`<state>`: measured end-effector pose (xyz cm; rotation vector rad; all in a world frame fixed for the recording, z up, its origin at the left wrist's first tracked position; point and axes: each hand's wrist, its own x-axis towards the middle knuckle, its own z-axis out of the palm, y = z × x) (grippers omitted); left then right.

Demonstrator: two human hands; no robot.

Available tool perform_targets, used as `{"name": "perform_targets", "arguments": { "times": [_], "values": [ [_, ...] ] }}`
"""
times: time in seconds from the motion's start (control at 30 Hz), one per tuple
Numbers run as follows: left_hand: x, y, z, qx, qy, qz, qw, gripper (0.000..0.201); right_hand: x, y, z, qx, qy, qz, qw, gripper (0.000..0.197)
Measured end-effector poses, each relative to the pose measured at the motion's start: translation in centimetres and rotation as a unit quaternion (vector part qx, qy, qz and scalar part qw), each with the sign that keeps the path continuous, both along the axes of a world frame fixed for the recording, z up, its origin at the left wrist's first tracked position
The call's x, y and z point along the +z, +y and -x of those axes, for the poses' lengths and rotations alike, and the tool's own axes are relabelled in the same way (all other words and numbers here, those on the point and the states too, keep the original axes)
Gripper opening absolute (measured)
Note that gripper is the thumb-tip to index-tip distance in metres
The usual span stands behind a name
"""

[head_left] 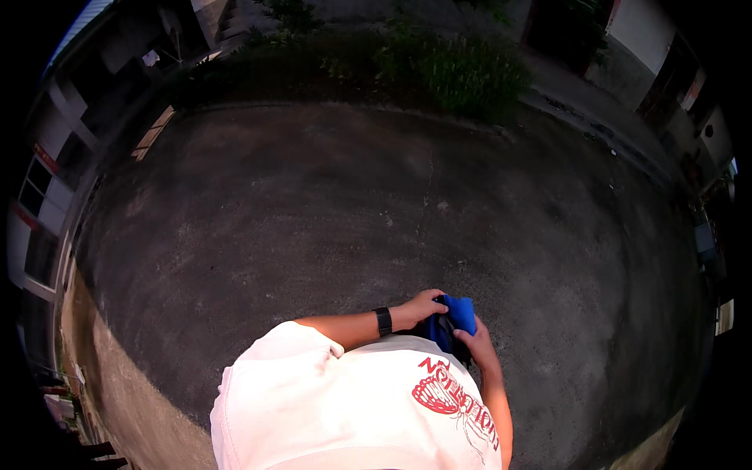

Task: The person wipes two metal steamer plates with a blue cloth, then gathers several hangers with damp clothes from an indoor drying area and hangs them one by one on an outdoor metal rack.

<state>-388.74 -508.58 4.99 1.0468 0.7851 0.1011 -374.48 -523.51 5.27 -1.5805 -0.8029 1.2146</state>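
Observation:
A small blue and black item (460, 312), which looks like soft fabric or a pouch, is held between my two hands, close in front of my body. On its left side, my left hand (421, 309) pinches the upper edge, with thumb and fingers closed. A black watch (383, 321) is strapped round that wrist. My right hand (482, 348) grips the lower right side of the same item, its thumb lying over the blue part. The item's lower end is partly hidden by my white shirt (337, 399), and its exact kind cannot be made out.
Dark paved ground (313, 211) spreads around me, with a sunlit strip (117, 376) at the lower left. A planted bed of green shrubs (470, 74) lies ahead. Buildings (59, 188) line the left, and more walls (638, 47) stand at the far right.

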Motion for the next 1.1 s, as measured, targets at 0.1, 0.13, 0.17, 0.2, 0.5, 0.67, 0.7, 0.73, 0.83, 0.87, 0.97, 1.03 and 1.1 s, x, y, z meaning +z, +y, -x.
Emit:
{"name": "perform_targets", "arguments": {
  "times": [0.1,0.13,0.17,0.2,0.5,0.67,0.7,0.73,0.83,0.87,0.97,1.03,1.1],
  "values": [
    [-3.6,2.9,-8.6,-0.041,-0.015,-0.067,0.997,0.033,-2.7,2.4,-8.6,-0.037,0.046,0.04,0.997,0.054],
    [-3.8,3.8,-11.7,-0.061,-0.017,-0.062,0.996,0.033,-2.0,2.8,-10.9,-0.058,0.045,0.043,0.996,0.054],
    [-4.0,4.7,-14.9,-0.086,-0.016,-0.065,0.994,0.033,-1.4,3.1,-13.1,-0.079,0.05,0.039,0.995,0.053],
    [-3.5,5.7,-18.5,-0.107,-0.019,-0.073,0.991,0.033,-0.4,3.6,-15.9,-0.097,0.05,0.03,0.994,0.053],
    [0.5,9.4,-43.6,-0.39,-0.064,-0.123,0.911,0.036,1.2,2.6,-33.6,-0.291,0.052,-0.004,0.955,0.043],
    [-1.8,10.9,-55.5,-0.399,-0.013,-0.063,0.915,0.04,-1.1,3.9,-46.4,-0.323,0.032,0.019,0.946,0.043],
    [-2.1,11.6,-58.1,-0.373,0.003,0.001,0.928,0.039,-1.1,4.5,-50.0,-0.314,0.02,0.019,0.949,0.044],
    [-2.3,12.2,-60.7,-0.366,0.009,0.004,0.931,0.039,-1.6,4.8,-53.6,-0.311,0.02,-0.016,0.95,0.045],
    [-3.9,14.6,-66.8,-0.268,0.032,-0.006,0.963,0.043,-0.8,6.7,-65.1,-0.23,0.02,-0.027,0.973,0.047],
    [-3.5,15.3,-68.4,-0.244,0.034,-0.023,0.969,0.042,0.0,7.9,-68.5,-0.187,0.006,-0.025,0.982,0.048],
    [1.0,16.4,-75.4,-0.296,-0.029,-0.283,0.912,0.04,-0.5,10.6,-78.4,-0.071,-0.046,-0.011,0.996,0.046],
    [6.9,15.5,-81.7,-0.337,-0.127,-0.338,0.87,0.04,-3.1,12.1,-84.5,0.008,-0.084,0.065,0.994,0.045],
    [15.0,13.7,-88.5,-0.449,-0.257,-0.381,0.767,0.043,-2.1,13.1,-89.8,0.093,-0.156,0.159,0.971,0.046]
  ]
}}
